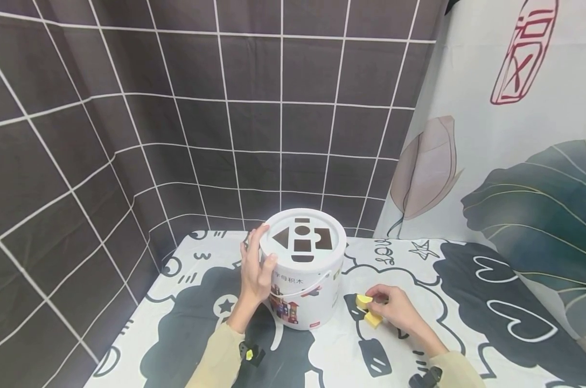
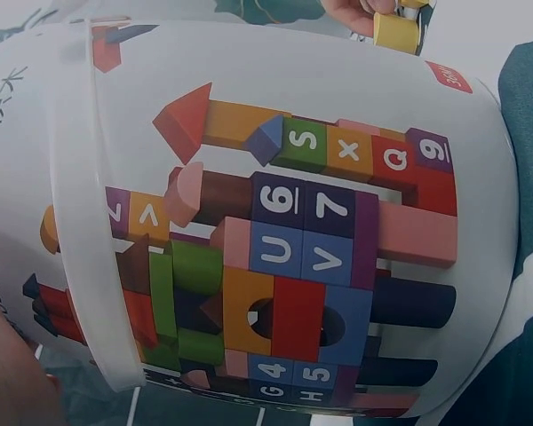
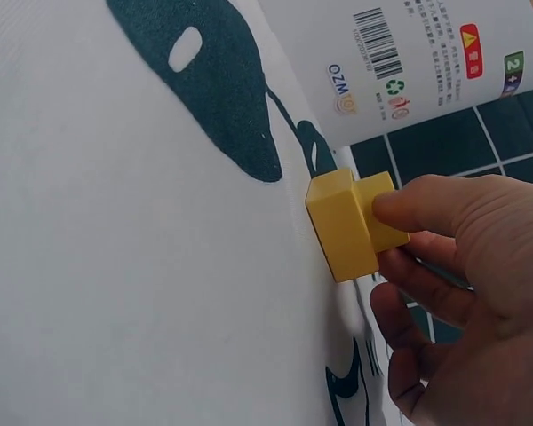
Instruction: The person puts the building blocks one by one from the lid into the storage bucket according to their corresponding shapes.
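A white lidded bucket stands upright on the table, its lid pierced with several shaped holes. My left hand rests against its left side, fingertips up at the lid's rim and thumb on the front wall. Right of the bucket, my right hand pinches a yellow block between thumb and fingers, low over the cloth. A second yellow part shows behind its larger face; I cannot tell whether this is one notched block or two. In the left wrist view, the bucket wall shows printed toy blocks.
A patterned black-and-white cloth covers the table. The bucket's thin white handle hangs across its front. Behind the table hangs a dark gridded curtain, with a leaf-printed white sheet at the right.
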{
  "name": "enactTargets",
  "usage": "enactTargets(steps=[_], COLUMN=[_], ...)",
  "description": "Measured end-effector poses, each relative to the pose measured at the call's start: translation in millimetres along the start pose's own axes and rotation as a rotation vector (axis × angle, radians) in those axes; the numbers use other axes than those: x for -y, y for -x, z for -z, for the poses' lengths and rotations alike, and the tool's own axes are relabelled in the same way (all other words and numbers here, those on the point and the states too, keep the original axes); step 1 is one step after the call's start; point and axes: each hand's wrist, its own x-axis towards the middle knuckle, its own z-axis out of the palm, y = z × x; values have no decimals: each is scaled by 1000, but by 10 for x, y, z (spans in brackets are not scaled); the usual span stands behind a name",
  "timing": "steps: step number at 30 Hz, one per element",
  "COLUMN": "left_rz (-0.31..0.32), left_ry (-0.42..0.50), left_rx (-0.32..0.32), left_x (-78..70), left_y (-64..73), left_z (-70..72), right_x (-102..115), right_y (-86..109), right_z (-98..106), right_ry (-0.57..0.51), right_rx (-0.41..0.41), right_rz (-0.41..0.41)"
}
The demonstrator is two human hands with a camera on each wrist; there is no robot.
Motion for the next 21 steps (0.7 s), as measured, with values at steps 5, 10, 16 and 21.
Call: enactTargets(steps=[5, 10, 16, 21], left_rz=[-1, -1, -3, -1], left_ry=[10, 12, 11, 13], left_rx=[-3, -2, -3, -3], left_x=[-8, 2, 15, 24], left_y=[0, 1, 8, 3], left_z=[0, 2, -5, -10], right_x=[-7, -2, 9, 79], right_y=[-11, -31, -53, -71], right_z=[-12, -47, -21, 79], right_ry=[10, 10, 22, 21], right_rx=[-5, -22, -43, -57], right_rz=[7, 9, 38, 69])
